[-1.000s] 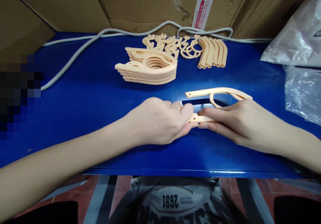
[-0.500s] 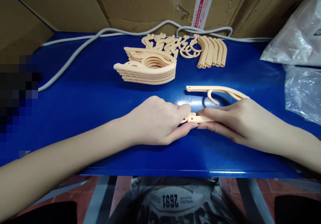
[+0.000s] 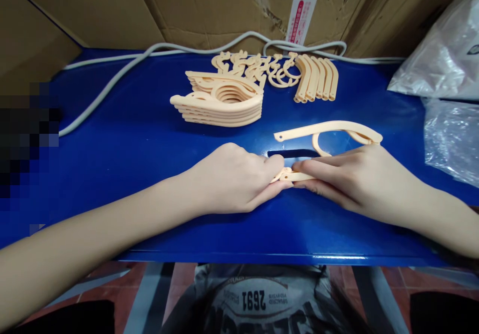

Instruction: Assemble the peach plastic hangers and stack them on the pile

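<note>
My left hand point(image 3: 234, 179) is closed in a pinch on a small curved beige plastic piece, probably a hanger hook point(image 3: 276, 176), mostly hidden by the fingers. My right hand point(image 3: 350, 176) pinches a beige hanger arm point(image 3: 297, 176), whose holed end meets the hook between the two hands. Just beyond the right knuckles, a longer folding hanger piece point(image 3: 325, 128) with a curled inner part stands tilted above its shadow on the blue table point(image 3: 123, 174). Whether the right hand's hidden fingers also hold it, I cannot tell.
Folded hangers point(image 3: 220, 105) lie stacked beyond my left hand. Behind them are loose hooks point(image 3: 277, 72) and a row of hanger arms point(image 3: 316, 79). A white cable point(image 3: 112, 84) runs along the back by cardboard boxes point(image 3: 209, 9). Clear plastic bags point(image 3: 445, 54) lie at right.
The longer hanger piece beyond my right hand has tilted and risen slightly, and its right end now shows. Both hands keep their pinch, with the right shifted slightly left.
</note>
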`<state>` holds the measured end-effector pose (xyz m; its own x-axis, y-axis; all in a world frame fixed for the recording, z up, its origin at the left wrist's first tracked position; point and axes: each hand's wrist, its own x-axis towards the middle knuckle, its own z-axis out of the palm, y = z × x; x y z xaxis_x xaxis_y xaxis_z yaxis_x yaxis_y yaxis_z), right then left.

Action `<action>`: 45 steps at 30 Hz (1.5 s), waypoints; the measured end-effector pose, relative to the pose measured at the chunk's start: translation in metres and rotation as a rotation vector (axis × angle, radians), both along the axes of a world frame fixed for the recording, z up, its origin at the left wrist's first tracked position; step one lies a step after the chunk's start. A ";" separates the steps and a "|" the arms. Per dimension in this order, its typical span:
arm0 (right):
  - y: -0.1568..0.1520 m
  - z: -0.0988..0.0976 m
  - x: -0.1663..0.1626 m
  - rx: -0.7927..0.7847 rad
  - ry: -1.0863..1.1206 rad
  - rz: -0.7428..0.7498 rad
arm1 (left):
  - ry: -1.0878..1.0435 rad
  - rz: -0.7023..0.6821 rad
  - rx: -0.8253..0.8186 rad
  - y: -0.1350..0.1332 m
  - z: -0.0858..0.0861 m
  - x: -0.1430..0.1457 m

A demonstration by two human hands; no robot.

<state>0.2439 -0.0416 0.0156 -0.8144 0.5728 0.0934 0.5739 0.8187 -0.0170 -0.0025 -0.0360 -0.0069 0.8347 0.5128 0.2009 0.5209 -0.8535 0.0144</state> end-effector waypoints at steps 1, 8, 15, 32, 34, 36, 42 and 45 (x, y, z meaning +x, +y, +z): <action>0.000 0.000 0.000 -0.012 0.002 -0.001 | 0.004 -0.008 0.015 0.000 0.000 0.000; 0.001 0.001 0.000 -0.075 0.017 0.017 | -0.003 -0.024 0.082 -0.002 -0.001 -0.001; 0.003 0.003 0.001 -0.170 0.044 0.039 | -0.025 -0.044 0.070 -0.002 -0.001 -0.001; 0.004 0.001 0.000 -0.121 0.047 0.061 | -0.022 -0.053 0.135 -0.001 -0.001 -0.001; 0.003 0.001 0.000 -0.116 0.040 0.060 | -0.018 -0.047 0.139 -0.002 -0.001 -0.001; 0.003 0.001 0.000 -0.110 0.041 0.059 | -0.011 -0.045 0.136 -0.002 -0.001 -0.001; 0.004 0.000 -0.001 -0.131 0.040 0.065 | -0.010 -0.053 0.107 -0.002 -0.001 0.000; 0.003 -0.001 -0.001 -0.133 0.035 0.060 | -0.008 -0.060 0.084 -0.002 -0.001 0.000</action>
